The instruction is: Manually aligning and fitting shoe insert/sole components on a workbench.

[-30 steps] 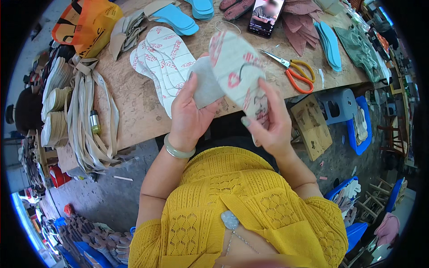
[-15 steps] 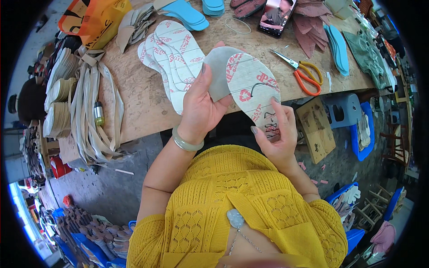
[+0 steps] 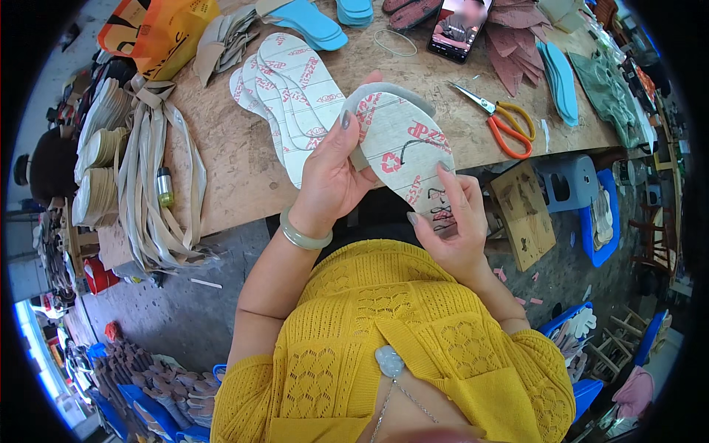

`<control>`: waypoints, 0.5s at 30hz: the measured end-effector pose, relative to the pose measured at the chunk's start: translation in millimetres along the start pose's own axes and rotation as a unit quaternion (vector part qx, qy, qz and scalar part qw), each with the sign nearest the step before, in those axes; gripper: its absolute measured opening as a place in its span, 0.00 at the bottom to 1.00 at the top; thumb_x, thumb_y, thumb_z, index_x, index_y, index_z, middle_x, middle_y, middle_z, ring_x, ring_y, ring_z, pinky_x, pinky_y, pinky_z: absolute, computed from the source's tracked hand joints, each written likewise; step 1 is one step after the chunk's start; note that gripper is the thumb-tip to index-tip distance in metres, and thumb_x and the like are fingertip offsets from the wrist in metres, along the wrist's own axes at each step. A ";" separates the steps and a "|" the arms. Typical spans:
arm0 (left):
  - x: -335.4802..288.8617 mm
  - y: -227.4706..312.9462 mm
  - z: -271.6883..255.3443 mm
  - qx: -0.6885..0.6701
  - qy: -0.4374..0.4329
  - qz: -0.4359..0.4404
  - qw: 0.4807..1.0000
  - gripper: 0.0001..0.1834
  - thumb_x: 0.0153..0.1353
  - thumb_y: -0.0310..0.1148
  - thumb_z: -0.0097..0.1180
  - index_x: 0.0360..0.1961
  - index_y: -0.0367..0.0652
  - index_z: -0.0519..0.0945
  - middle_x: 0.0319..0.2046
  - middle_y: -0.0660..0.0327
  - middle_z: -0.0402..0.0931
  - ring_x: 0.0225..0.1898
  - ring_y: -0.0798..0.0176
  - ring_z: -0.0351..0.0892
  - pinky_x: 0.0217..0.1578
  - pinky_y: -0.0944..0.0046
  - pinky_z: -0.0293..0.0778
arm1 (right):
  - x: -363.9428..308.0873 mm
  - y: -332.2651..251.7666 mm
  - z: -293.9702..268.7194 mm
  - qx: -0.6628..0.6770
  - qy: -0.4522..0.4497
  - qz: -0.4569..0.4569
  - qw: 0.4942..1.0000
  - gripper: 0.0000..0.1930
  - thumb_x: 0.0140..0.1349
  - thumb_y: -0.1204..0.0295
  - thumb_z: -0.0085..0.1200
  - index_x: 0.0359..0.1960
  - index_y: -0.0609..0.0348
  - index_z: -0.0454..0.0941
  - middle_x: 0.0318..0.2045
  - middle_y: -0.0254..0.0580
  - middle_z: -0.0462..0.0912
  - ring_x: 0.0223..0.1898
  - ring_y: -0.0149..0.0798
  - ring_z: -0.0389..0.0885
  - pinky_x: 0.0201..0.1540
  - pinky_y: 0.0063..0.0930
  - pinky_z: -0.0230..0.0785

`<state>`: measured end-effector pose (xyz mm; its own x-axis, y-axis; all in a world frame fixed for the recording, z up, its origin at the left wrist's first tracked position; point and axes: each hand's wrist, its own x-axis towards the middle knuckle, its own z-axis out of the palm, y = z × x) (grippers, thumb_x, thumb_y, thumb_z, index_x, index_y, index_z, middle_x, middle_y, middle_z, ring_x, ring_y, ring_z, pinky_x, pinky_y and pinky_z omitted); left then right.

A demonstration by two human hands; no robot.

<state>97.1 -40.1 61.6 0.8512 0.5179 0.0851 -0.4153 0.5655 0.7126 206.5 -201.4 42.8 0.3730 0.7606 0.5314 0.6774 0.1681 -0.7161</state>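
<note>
Over the table's front edge my left hand (image 3: pixel 336 166) is closed on a grey insole (image 3: pixel 422 103), with its thumb on the edge of a printed insole lying over it. That printed insole (image 3: pixel 406 144) is pale, with red print and a dark handwritten mark. My right hand (image 3: pixel 459 221) grips its lower end between thumb and fingers. The printed piece covers most of the grey one. To the left, on the table, several more printed insoles (image 3: pixel 292 92) lie in an overlapping fan.
Scissors (image 3: pixel 493 114) with orange and yellow handles lie right of my hands on the wooden table (image 3: pixel 236 173). A phone (image 3: pixel 458 29) stands at the back. Blue insoles (image 3: pixel 306 23) lie farther off. Fabric strips (image 3: pixel 148 184) hang over the left edge. A blue stool (image 3: pixel 565 181) stands at right.
The printed insole has moved left and now lies over the grey insole, hiding most of it. My left thumb now presses on its edge. My right hand shifted slightly left with it.
</note>
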 end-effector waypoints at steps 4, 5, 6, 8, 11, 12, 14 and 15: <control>-1.3 -0.2 1.1 0.001 -0.001 -0.003 1.000 0.31 0.72 0.49 0.28 0.71 0.48 0.43 0.66 0.48 0.54 0.65 0.48 0.61 0.60 0.46 0.66 | -1.2 -0.9 -0.1 -0.007 -0.002 0.006 1.000 0.35 0.43 0.80 0.65 0.58 0.62 0.70 0.38 0.49 0.73 0.33 0.40 0.76 0.31 0.27 0.73; -1.7 0.1 1.5 0.001 -0.002 -0.004 1.000 0.31 0.72 0.49 0.28 0.71 0.48 0.43 0.66 0.48 0.54 0.65 0.48 0.61 0.60 0.46 0.66 | -1.4 -1.4 0.0 -0.008 -0.001 0.009 1.000 0.35 0.43 0.80 0.65 0.58 0.62 0.70 0.37 0.48 0.73 0.33 0.40 0.76 0.31 0.26 0.73; -2.1 0.7 1.8 0.002 -0.005 -0.008 1.000 0.31 0.72 0.48 0.28 0.71 0.48 0.43 0.66 0.48 0.55 0.65 0.49 0.61 0.60 0.47 0.66 | -1.9 -0.7 0.7 -0.008 -0.001 0.010 1.000 0.35 0.43 0.80 0.65 0.58 0.62 0.70 0.37 0.48 0.73 0.33 0.40 0.76 0.31 0.26 0.73; -2.5 1.5 3.1 0.004 -0.008 -0.013 1.000 0.31 0.72 0.48 0.28 0.71 0.48 0.43 0.66 0.48 0.55 0.65 0.49 0.61 0.60 0.47 0.66 | -2.6 0.8 1.8 -0.011 0.002 0.007 1.000 0.35 0.43 0.79 0.65 0.58 0.62 0.70 0.38 0.48 0.72 0.32 0.40 0.76 0.31 0.26 0.73; -2.3 0.9 5.0 -0.005 0.000 -0.013 1.000 0.30 0.72 0.47 0.28 0.71 0.47 0.43 0.66 0.50 0.56 0.64 0.51 0.63 0.60 0.47 0.66 | -5.4 -2.1 -0.6 0.013 -0.023 0.038 0.999 0.35 0.45 0.82 0.63 0.60 0.66 0.67 0.42 0.46 0.71 0.38 0.36 0.72 0.40 0.24 0.68; -2.4 0.4 5.9 -0.011 0.005 -0.007 1.000 0.30 0.73 0.46 0.28 0.71 0.48 0.43 0.66 0.52 0.56 0.64 0.51 0.62 0.61 0.47 0.65 | -5.8 -1.7 -0.5 0.013 -0.021 0.039 0.999 0.35 0.45 0.82 0.63 0.60 0.66 0.67 0.42 0.46 0.71 0.38 0.36 0.72 0.40 0.24 0.68; -2.0 -1.6 6.5 -0.017 0.008 -0.004 1.000 0.29 0.73 0.45 0.28 0.71 0.49 0.43 0.66 0.53 0.56 0.64 0.52 0.62 0.61 0.47 0.64 | -6.4 -0.4 0.3 0.010 -0.029 0.043 0.999 0.35 0.45 0.82 0.63 0.60 0.66 0.67 0.42 0.47 0.71 0.38 0.38 0.72 0.40 0.25 0.68; -1.5 -2.9 4.7 -0.048 -0.002 -0.002 0.999 0.29 0.73 0.45 0.28 0.71 0.49 0.44 0.66 0.55 0.57 0.65 0.52 0.61 0.62 0.46 0.63 | -6.1 -0.4 -0.3 0.009 -0.026 0.046 0.999 0.35 0.45 0.82 0.63 0.60 0.66 0.67 0.42 0.47 0.71 0.38 0.38 0.72 0.40 0.25 0.68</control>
<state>98.6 -45.6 62.8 0.8544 0.5125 0.0856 -0.4403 0.6268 0.6428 204.1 -206.3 39.9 0.3990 0.8046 0.4397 0.6310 0.1069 -0.7684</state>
